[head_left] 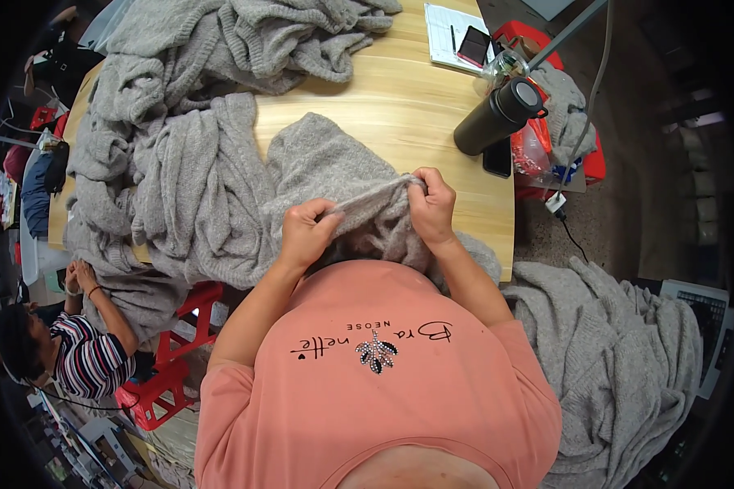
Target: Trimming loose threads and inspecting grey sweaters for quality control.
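Observation:
A grey knitted garment (326, 155) lies partly on the wooden table and hangs over its near edge in front of me. My left hand (308, 232) is closed, pinching one end of a stretched edge of it. The other end of that edge is gripped by my right hand (432, 205), fingers and thumb pressed together. Between the two hands the knit runs taut, rising toward the right. Its lower folds bunch up against my body. What part of the garment this edge is, I cannot tell.
Grey knitwear (196, 187) is heaped along the table's (400, 98) left and far sides. A black bottle (497, 116), a phone (497, 159) and a notebook (444, 37) sit at the right. More knitwear (612, 359) is piled at lower right. Another person (90, 350) handles knitwear at left, near red stools (167, 383).

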`<state>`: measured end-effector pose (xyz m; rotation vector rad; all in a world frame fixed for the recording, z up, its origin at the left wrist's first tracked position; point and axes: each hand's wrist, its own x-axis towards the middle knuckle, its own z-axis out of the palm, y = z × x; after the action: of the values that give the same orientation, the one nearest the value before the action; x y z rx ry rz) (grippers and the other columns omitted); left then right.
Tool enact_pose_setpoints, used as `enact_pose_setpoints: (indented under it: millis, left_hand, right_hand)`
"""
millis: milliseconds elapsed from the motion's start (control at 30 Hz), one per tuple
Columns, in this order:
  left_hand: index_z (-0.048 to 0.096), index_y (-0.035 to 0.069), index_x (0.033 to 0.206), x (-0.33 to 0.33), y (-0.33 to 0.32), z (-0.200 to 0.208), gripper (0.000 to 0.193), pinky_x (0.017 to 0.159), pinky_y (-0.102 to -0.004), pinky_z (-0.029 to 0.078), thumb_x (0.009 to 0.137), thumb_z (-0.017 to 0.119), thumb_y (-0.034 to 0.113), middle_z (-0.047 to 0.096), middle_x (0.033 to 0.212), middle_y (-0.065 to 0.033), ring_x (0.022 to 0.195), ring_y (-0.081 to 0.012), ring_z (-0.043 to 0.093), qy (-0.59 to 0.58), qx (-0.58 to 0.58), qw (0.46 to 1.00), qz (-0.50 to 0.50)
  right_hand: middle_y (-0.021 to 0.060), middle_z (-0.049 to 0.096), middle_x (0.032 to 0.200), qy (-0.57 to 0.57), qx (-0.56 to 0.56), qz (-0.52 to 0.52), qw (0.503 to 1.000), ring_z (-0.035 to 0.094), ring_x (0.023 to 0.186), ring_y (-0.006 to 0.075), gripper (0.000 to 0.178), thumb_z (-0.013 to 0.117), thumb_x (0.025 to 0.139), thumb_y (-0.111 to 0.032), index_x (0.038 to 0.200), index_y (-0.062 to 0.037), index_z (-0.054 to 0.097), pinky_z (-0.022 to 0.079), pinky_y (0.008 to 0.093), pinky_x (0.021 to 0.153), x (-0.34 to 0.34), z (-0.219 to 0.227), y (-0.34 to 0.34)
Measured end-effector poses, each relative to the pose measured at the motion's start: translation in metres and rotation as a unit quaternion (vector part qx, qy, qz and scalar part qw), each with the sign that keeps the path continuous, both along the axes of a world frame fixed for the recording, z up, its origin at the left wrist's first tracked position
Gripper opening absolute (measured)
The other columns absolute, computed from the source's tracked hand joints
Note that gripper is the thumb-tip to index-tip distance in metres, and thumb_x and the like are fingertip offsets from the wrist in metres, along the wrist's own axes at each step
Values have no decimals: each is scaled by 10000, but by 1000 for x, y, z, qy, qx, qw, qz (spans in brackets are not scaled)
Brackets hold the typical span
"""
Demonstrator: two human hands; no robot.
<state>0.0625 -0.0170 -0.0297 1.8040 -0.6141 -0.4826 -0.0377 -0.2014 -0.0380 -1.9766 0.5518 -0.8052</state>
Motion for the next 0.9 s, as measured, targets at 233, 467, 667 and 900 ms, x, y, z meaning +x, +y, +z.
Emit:
enact_pose_setpoints:
  millis: [233, 467, 667, 900]
  left_hand:
    - [625, -20, 753, 0, -6, 0, 43, 428, -185, 338, 738, 614, 19, 537, 576, 29, 511, -11, 436, 43, -52, 998, -16]
    - [626, -8, 758, -6, -10, 27, 48, 493, -203, 384, 736, 599, 26, 572, 614, 16, 574, -28, 465, 81, -16, 995, -60]
    - [618, -17, 751, -9, -11, 23, 41, 494, -203, 394, 752, 605, 22, 575, 630, 5, 579, -44, 487, 176, -10, 976, -127]
    - [636, -27, 832, -2, -11, 27, 77, 581, -209, 455, 781, 597, 15, 632, 747, -44, 649, -72, 558, 327, -122, 935, -68]
  right_hand:
    - [91, 564, 965, 51, -236, 106, 965, 556, 877, 259, 220, 576, 672, -23, 890, -26, 545, 397, 391, 811, 4, 26, 12]
    - [105, 509, 680, -10, -102, 308, 946, 491, 681, 259, 64, 564, 696, 17, 749, -5, 536, 376, 348, 644, 12, 22, 21]
    - [116, 509, 674, -34, 8, 309, 951, 487, 659, 273, 50, 557, 703, 18, 736, -2, 525, 394, 340, 593, 8, 23, 33]
    - [93, 535, 652, -44, 11, 118, 992, 518, 622, 238, 38, 591, 721, -4, 733, -16, 557, 423, 320, 589, 1, 38, 30]
